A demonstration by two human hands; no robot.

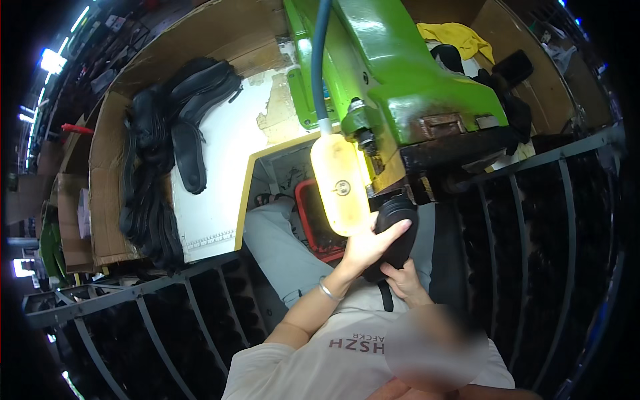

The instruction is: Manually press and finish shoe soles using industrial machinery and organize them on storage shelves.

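A black shoe sole (401,248) is in both my hands, below the head of a green machine (427,87). My left hand (370,245) is closed around its left side, with the thumb lying across the top. Lower down, my right hand (405,281) pinches the near end of the sole. The far end of the sole reaches up to the dark metal parts under the machine head, and I cannot tell whether it touches them. Close by the left hand hangs a lit yellow lamp (339,183) on a blue-grey hose.
Black soles (150,133) lie piled on the white table (217,180) at left, inside cardboard walls (110,173). A red bin (307,213) stands under the table cutout. Metal racks (147,320) flank me on both sides. A yellow cloth (460,37) lies at far right.
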